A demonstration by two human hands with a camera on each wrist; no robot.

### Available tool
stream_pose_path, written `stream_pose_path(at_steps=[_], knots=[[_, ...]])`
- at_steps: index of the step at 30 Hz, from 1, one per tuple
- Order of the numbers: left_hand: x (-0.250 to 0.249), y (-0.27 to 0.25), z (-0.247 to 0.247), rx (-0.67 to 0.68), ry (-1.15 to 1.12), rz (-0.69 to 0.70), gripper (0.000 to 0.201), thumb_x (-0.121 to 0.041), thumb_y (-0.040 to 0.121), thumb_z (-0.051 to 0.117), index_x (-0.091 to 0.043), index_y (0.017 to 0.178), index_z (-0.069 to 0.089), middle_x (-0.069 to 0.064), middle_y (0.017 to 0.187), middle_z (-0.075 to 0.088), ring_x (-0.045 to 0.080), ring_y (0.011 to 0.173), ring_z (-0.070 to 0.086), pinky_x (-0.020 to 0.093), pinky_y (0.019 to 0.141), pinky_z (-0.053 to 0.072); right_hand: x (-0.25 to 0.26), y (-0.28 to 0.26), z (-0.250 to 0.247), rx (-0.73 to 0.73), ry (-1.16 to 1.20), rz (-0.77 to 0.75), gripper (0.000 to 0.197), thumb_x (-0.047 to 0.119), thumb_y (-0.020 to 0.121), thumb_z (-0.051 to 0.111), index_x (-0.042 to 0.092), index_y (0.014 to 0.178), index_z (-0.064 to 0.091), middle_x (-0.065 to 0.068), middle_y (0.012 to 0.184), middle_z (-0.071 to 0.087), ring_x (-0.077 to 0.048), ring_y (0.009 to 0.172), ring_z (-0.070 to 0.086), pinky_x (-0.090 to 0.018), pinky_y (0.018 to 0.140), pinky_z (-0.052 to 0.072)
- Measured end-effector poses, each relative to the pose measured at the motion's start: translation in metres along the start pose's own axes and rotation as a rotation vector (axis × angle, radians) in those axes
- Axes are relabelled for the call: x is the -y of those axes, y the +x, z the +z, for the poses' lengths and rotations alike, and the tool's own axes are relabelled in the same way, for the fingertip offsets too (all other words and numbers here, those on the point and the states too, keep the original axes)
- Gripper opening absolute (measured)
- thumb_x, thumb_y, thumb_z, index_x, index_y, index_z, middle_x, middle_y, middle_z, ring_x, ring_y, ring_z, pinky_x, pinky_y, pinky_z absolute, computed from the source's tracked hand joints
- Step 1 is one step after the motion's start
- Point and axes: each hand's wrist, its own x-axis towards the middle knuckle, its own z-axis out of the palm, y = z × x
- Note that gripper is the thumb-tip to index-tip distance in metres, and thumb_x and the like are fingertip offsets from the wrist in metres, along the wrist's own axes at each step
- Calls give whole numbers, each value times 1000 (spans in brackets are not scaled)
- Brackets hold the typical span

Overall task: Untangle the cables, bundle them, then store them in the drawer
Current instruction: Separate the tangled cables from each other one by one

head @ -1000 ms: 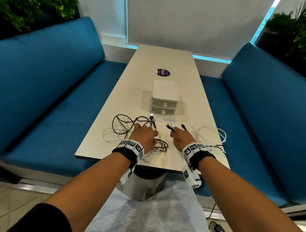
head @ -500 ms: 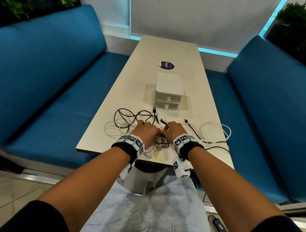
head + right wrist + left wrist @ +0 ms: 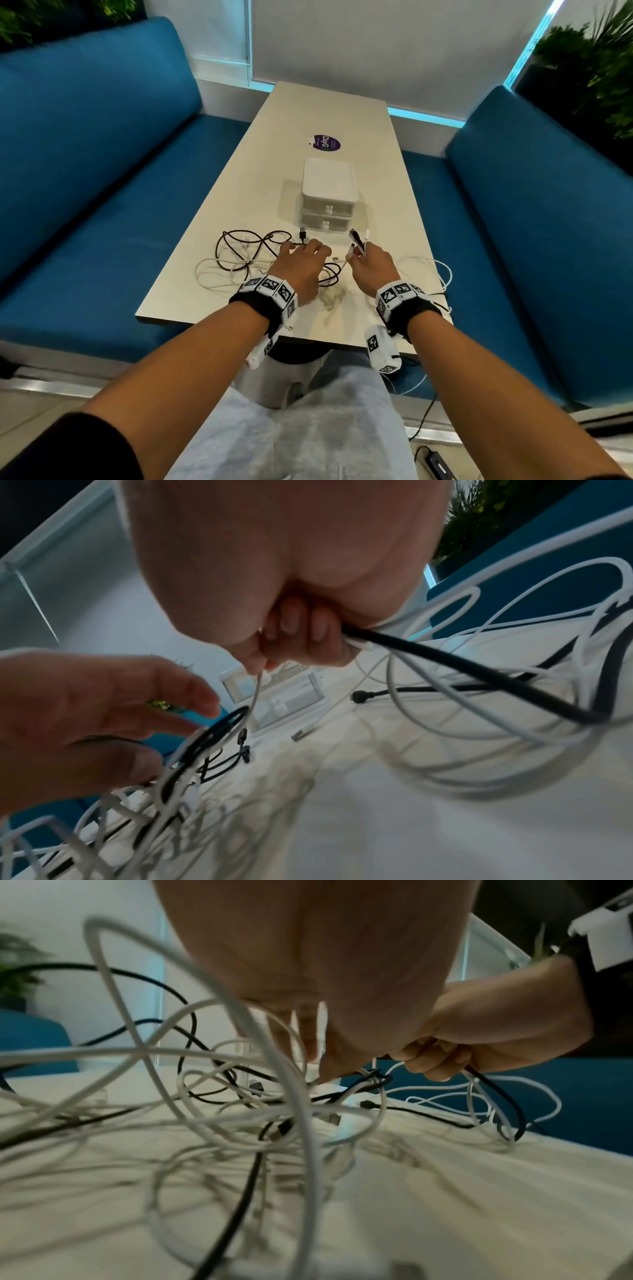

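A tangle of black and white cables lies on the near end of the table. My left hand rests on its right side with fingers spread, touching the loops. My right hand is raised a little to the right. It grips a black cable and white cables in its curled fingers, and their plug ends stick out above the fist. More white loops trail to its right. The white two-drawer unit stands just beyond both hands, drawers closed.
Blue sofas flank the table on the left and right. A purple sticker lies beyond the drawer unit. Plants stand at the top corners. A dark cable and a plug lie on the floor by my right leg.
My hands were close together over the tangle. The right hand has since pulled away to the right and up with the cable ends. The left hand stays on the tangle.
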Motion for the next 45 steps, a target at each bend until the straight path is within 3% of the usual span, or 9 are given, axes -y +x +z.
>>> stream_pose_path(at_steps=[5,10,17,21,26,33,38,42,45], knots=[[-26,6,4,-32,-320,-10,36,-18,94,46,-16,130,44,5,126,60,27,109,57,41,99,34,4,-8,-2,-27,24,-50,29,34,96,50,7,99,61,-17,98,68,-37,95,60,-36,77,46],[-21,7,13,-2,-70,-65,27,-39,103,36,-24,111,57,0,105,64,26,103,58,46,97,31,-6,-13,-7,-86,8,-37,25,33,94,51,11,101,60,-12,97,68,-33,94,61,-38,78,49],[-25,8,14,-11,17,-49,21,-21,97,41,-18,101,61,3,103,62,27,103,57,47,104,28,-3,-16,-1,-44,43,-54,24,34,95,52,13,101,62,-8,96,69,-30,93,61,-33,74,45],[-24,9,17,-47,-89,-84,19,-21,99,39,-16,104,57,5,100,64,30,98,59,43,94,34,-1,-18,-3,-7,57,-21,28,41,93,53,15,95,63,-6,92,67,-27,89,59,-30,72,39],[-32,8,21,-37,-152,-34,27,-26,103,32,-18,116,55,5,104,63,30,98,58,44,89,38,-4,-13,3,40,123,5,27,36,95,52,11,92,63,-10,95,68,-31,92,62,-36,78,46],[-31,7,17,-43,-136,-115,22,-25,102,34,-15,104,53,5,100,62,30,95,58,43,82,35,-6,-14,3,4,216,65,41,39,94,56,4,73,60,-7,68,58,-26,69,53,-34,68,41],[-21,9,9,6,-113,-141,18,-22,101,37,-15,98,52,5,98,62,31,92,58,44,87,36,-10,-13,-1,3,302,122,37,39,97,49,12,91,74,-5,90,67,-25,87,60,-33,82,44],[-29,9,10,23,-168,-73,15,-16,98,39,-19,90,51,2,85,61,31,85,60,41,86,41,5,-19,3,90,265,64,44,47,95,50,16,66,58,-2,64,55,-23,65,53,-34,67,41],[-33,6,16,22,-204,-8,18,-16,100,39,-16,98,57,8,92,64,33,87,59,40,78,44,5,-17,7,75,194,39,38,35,98,48,16,65,52,-5,70,57,-28,74,56,-33,70,40]])
